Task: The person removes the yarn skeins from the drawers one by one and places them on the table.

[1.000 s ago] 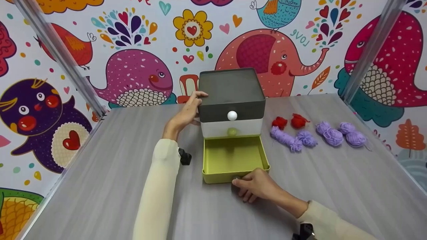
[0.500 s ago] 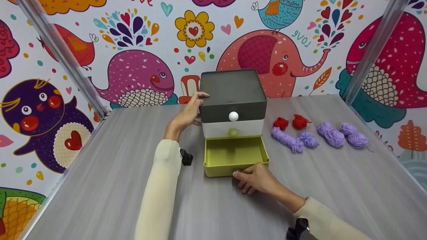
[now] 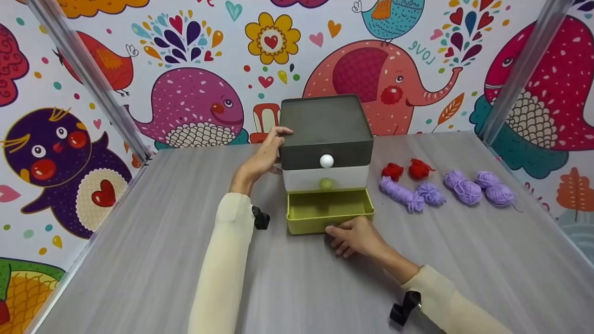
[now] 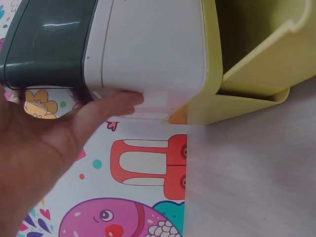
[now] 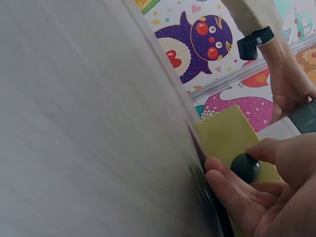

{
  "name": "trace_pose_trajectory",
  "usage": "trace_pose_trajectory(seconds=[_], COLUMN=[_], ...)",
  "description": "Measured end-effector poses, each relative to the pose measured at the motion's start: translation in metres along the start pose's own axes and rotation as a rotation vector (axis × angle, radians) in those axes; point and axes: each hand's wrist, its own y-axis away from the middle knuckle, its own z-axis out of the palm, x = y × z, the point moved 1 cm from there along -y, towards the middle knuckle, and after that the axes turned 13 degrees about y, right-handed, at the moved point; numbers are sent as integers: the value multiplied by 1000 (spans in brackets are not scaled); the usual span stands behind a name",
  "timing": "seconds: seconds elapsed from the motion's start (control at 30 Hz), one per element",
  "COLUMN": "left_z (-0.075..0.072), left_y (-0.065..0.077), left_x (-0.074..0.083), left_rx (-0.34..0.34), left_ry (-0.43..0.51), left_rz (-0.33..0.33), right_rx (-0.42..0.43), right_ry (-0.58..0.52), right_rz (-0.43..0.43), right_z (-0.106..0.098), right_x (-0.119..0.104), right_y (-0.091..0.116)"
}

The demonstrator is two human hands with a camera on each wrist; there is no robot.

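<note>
A stacked drawer box stands on the table, with a dark grey top tier, a white middle tier and an olive-green bottom drawer, which is partly pulled out and has nothing inside. My left hand rests on the box's left side, fingertips over the top edge; in the left wrist view its thumb lies along the white wall. My right hand pinches the bottom drawer's round dark knob between thumb and fingers, low over the table.
To the box's right lie two red yarn bundles, a long lilac yarn hank, and several lilac yarn balls. A white knob and a green knob stick out of the upper tiers. Patterned walls border the table.
The green bottom drawer has slid inward, away from me, with my right hand staying on its knob. My left hand has kept its place on the box.
</note>
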Motion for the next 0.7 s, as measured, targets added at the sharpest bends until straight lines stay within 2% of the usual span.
trace_pose_trajectory(seconds=[0.4,0.7], left_z=[-1,-2], left_y=[-1,-2], left_x=[-2,0], left_rx=[9,11], left_ry=[-10,-30], left_rz=[-2,2], right_rx=[24,71], right_ry=[-22,29], right_rz=[-5,-15], right_z=[2,5], right_x=[1,0], right_y=[-17,-29])
